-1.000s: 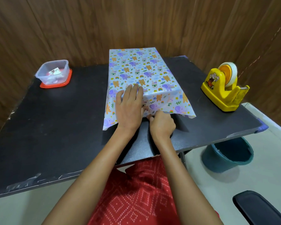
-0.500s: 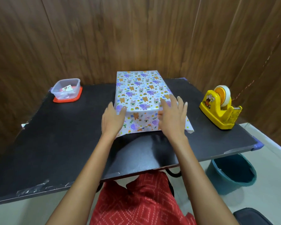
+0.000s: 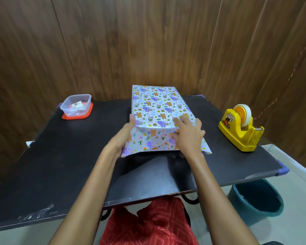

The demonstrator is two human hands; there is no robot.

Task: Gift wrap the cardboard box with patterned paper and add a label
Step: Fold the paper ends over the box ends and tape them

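Wrapped box: the cardboard box (image 3: pixel 155 105) lies in the middle of the frame on the black table (image 3: pixel 60 165), its top and long sides covered in patterned paper.
Near flap: loose paper (image 3: pixel 148 144) spreads out on the table just below the box's near end, not folded up and not taped.
Left hand: the left hand (image 3: pixel 125 133) lies flat, fingers straight, against the box's near left corner; it grips nothing.
Right hand: the right hand (image 3: pixel 187 135) rests on the near right corner, forefinger stretched over the top, thumb against the end face; it closes round nothing.
Step in hand: probably closing the near end.
Doing it well: steady the box with one hand, push the side paper hard against the end face so clean triangles form, run a finger along each crease, then bring the bottom flap up taut and centred.
Risk: thin paper may tear at the corners if dragged; slack would leave a puffy end.
Tape dispenser: the yellow dispenser (image 3: pixel 240 129) stands at the right of the frame, well apart, so crease firmly before letting go.
Container: a clear tub (image 3: pixel 77 106) at upper left holds small cards, perhaps the label; too small to tell.
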